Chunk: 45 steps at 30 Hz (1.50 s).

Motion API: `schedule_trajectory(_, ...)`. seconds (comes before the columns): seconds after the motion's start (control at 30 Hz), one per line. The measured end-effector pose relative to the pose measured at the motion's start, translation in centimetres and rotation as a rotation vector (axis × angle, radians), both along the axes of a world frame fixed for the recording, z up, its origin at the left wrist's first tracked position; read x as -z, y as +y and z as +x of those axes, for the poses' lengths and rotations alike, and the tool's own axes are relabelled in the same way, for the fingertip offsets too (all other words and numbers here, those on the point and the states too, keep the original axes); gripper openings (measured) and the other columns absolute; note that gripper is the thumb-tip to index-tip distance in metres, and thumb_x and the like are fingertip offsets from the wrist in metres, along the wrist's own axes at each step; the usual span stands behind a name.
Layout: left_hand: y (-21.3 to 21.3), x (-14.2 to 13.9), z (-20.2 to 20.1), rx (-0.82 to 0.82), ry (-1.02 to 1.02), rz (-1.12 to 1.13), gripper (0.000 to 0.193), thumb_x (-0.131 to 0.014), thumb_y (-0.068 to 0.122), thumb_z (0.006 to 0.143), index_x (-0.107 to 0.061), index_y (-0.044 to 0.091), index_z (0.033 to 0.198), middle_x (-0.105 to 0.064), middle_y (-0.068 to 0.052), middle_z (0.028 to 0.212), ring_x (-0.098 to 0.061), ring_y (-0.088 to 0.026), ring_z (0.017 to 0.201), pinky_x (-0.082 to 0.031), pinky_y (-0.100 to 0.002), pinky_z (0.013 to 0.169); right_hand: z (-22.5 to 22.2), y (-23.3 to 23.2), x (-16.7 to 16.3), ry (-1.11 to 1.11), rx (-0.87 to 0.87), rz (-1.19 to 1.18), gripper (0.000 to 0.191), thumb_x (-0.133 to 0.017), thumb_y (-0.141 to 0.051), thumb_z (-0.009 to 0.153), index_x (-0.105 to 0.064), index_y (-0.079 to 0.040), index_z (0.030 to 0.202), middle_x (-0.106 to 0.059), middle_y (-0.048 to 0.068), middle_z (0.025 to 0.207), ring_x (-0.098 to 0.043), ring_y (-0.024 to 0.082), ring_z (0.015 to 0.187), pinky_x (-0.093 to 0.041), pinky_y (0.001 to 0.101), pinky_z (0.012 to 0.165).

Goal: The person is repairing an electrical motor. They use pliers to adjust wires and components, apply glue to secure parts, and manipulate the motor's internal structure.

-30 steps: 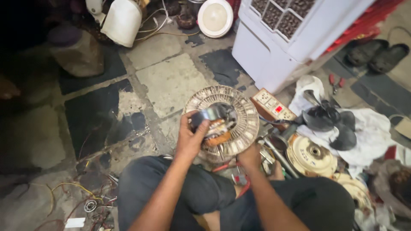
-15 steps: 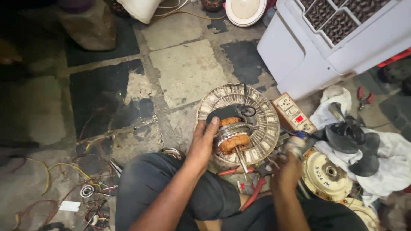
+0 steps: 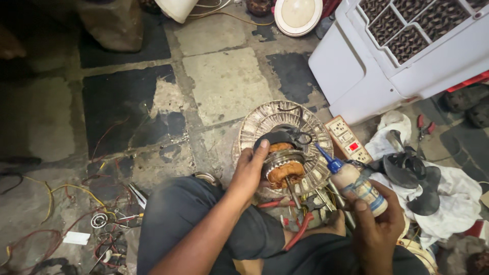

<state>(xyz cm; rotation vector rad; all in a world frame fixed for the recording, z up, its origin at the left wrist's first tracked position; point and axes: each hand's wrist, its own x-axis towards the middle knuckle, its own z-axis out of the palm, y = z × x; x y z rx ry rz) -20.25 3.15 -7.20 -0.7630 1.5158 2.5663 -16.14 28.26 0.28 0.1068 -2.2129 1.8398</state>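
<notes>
- Looking down through the head camera, we see that our right hand (image 3: pixel 374 224) now holds a small glue bottle (image 3: pixel 351 181) with a blue nozzle, which was not raised in the frame half a second ago, when that hand was low at the lower right by the tools.
- Our left hand (image 3: pixel 249 170) stays where it was, on the motor stator (image 3: pixel 282 163) at the centre of the frame, thumb up on its dark upper edge and fingers curled round its left side.
- The left hand is closed partway in a loose grip on the stator, whose copper windings show just right of the fingers.
- The right hand is wrapped shut around the bottle's body, thumb on the front, with the nozzle tilted up and left towards the stator; whether the tip touches it we cannot tell.
- The stator sits in the round ribbed metal housing (image 3: pixel 265 122), which rests on the tiled floor (image 3: pixel 224 81) just above our knees.
- Red-handled pliers (image 3: pixel 300 229) lie below the housing, between our legs.
- A switch board (image 3: pixel 346 137) lies just right of the housing, beside the white cooler (image 3: pixel 356 66) at the upper right.
- A dark fan blade (image 3: pixel 412 178) lies on white cloth (image 3: pixel 453 193) at the right edge.
- Loose coloured wires (image 3: pixel 66 224) sprawl across the lower left.
</notes>
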Motion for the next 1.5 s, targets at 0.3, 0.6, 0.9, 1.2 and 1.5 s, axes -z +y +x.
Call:
schedule_trajectory(0.3, 0.0, -0.5, 0.0, 0.046, -0.029, -0.091, 0.065, -0.063, 0.064, 0.086, -0.058, 0.002, 0.101, -0.066, -0.009, 0.085, -0.067, -0.015, 0.067, -0.056, -0.029, 0.045, -2.2, -3.4, -5.7, 0.036, -0.106, 0.392, 0.039, -0.074, -0.013, 0.092, -0.063, 0.007, 0.123, -0.074, 0.015, 0.101, -0.072, 0.017, 0.089, -0.056, 0.027, 0.078)
schedule_trajectory(0.6, -0.2, -0.4, -0.3, 0.07, -0.077, -0.046, 0.068, -0.061, 0.065, 0.086, -0.058, 0.0, 0.105, -0.066, -0.011, 0.084, -0.067, -0.017, 0.063, -0.056, -0.03, 0.044, -5.9, -7.9, -10.0, 0.237, -0.189, 0.918, 0.038, -0.083, -0.026, 0.08, -0.072, -0.001, 0.107, -0.074, 0.012, 0.082, -0.072, 0.016, 0.069, -0.056, 0.03, 0.064)
schedule_trajectory(0.9, -0.7, -0.4, -0.5, 0.077, -0.057, -0.03, 0.079, -0.058, 0.068, 0.086, -0.056, -0.005, 0.116, -0.069, -0.014, 0.095, -0.072, -0.02, 0.073, -0.06, -0.032, 0.047, -7.5, -7.1, -10.0, 0.167, -0.371, 0.868, 0.044, -0.083, -0.023, 0.078, -0.071, -0.002, 0.115, -0.076, 0.011, 0.085, -0.074, 0.017, 0.073, -0.058, 0.0306, 0.066)
schedule_trajectory(1.2, -0.4, 0.1, -0.6, 0.065, -0.016, -0.272, 0.082, -0.06, 0.07, 0.088, -0.062, -0.008, 0.113, -0.073, -0.021, 0.097, -0.074, -0.026, 0.083, -0.059, -0.033, 0.064, -7.3, -5.3, -10.8, 0.224, -0.421, 0.944, 0.053, -0.085, -0.022, 0.073, -0.069, -0.003, 0.12, -0.076, 0.014, 0.096, -0.076, 0.018, 0.082, -0.06, 0.0325, 0.072)
schedule_trajectory(1.5, -0.5, -0.3, -0.7, 0.108, -0.046, -0.279, 0.084, -0.059, 0.07, 0.086, -0.06, -0.007, 0.116, -0.074, -0.02, 0.1, -0.075, -0.028, 0.09, -0.058, -0.037, 0.079, -7.6, -6.6, -13.5, 0.238, -0.454, 1.084, 0.052, -0.084, -0.028, 0.069, -0.072, -0.004, 0.114, -0.076, 0.013, 0.092, -0.077, 0.021, 0.078, -0.06, 0.035, 0.071)
